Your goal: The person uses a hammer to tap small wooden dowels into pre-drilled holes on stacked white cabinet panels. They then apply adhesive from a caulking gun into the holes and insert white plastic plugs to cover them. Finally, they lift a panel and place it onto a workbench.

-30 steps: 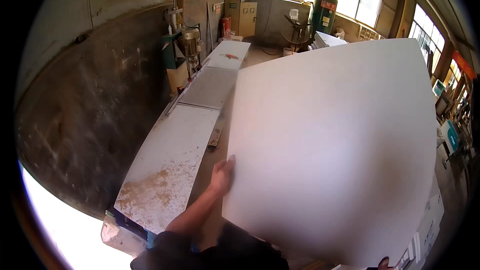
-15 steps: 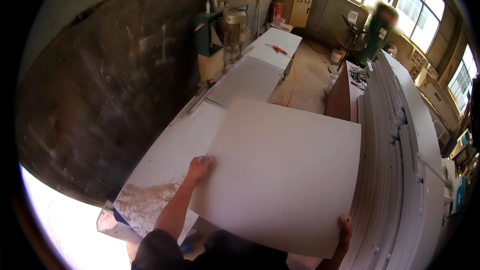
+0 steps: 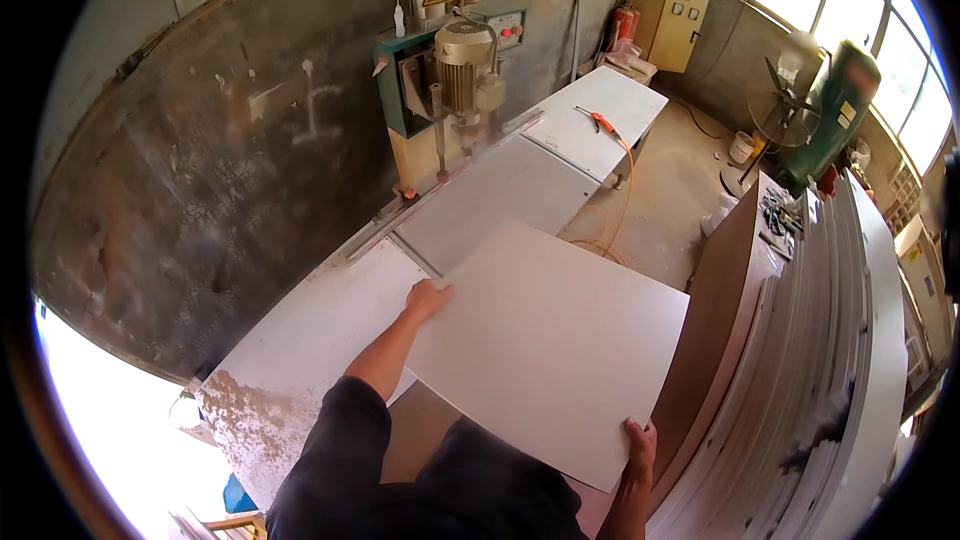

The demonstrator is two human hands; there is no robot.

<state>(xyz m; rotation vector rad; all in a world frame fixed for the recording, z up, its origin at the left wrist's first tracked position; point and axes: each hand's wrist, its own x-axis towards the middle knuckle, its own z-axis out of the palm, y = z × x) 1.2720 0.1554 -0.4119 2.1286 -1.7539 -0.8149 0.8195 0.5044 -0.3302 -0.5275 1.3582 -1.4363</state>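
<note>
A flat white panel (image 3: 555,345) is held in front of me, its far corner over the grey middle section of a long worktable (image 3: 495,202). My left hand (image 3: 428,298) grips the panel's left edge, with the fingers partly out of sight. At the near right corner, my right hand (image 3: 641,445) is closed on the edge, thumb on top and the other fingers mostly hidden beneath. A drilling machine (image 3: 465,70) with a grey motor and green body stands against the wall at the table's left side.
An orange-handled air gun (image 3: 600,123) with a coiled orange hose lies on the table's far section. Tall stacks of white panels (image 3: 790,370) line the right side, beside a brown board-sided stand (image 3: 715,280) bearing tools. Sawdust (image 3: 245,415) covers the table's near left end.
My view has turned left, bringing the drilling machine closer to the middle. The panel and both hands have moved forward toward the table's grey section, with both grips kept.
</note>
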